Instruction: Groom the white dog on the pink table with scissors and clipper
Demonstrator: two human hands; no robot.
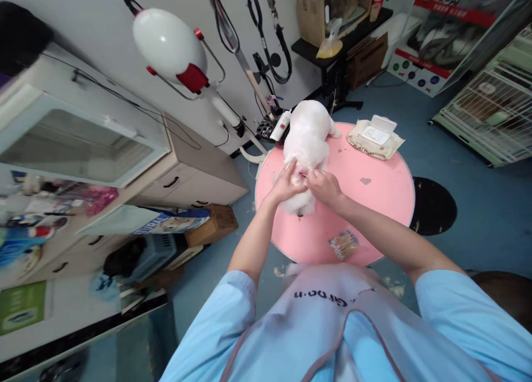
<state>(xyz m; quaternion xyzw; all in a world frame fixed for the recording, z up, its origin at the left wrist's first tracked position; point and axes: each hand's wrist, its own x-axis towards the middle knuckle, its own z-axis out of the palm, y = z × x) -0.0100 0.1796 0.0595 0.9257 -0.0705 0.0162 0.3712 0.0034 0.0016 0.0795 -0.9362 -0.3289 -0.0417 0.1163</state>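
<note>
A white, short-haired dog (pixel 310 132) is on the round pink table (pixel 374 204), its head pointing toward me. My left hand (pixel 286 185) holds the dog's ear folded back, thumb on the far side and fingers across the head. Pink skin shows between my hands. My right hand (pixel 325 188) is pinched beside the ear; a thin pale stick at its fingertips looks like a cotton swab, mostly hidden. Closer to me on the tabletop lies a bundle of cotton swabs (pixel 343 244). An opened pack of wipes (pixel 374 138), lid raised, sits at the far right.
A white bottle (pixel 281 126) stands at the table's far left edge. Behind it are a grooming arm (pixel 253 82) and a white-and-red dryer (pixel 170 46). Cabinets (pixel 195 182) line the left; a wire cage (pixel 494 99) stands right. A black round stool (pixel 434 204) is beside the table.
</note>
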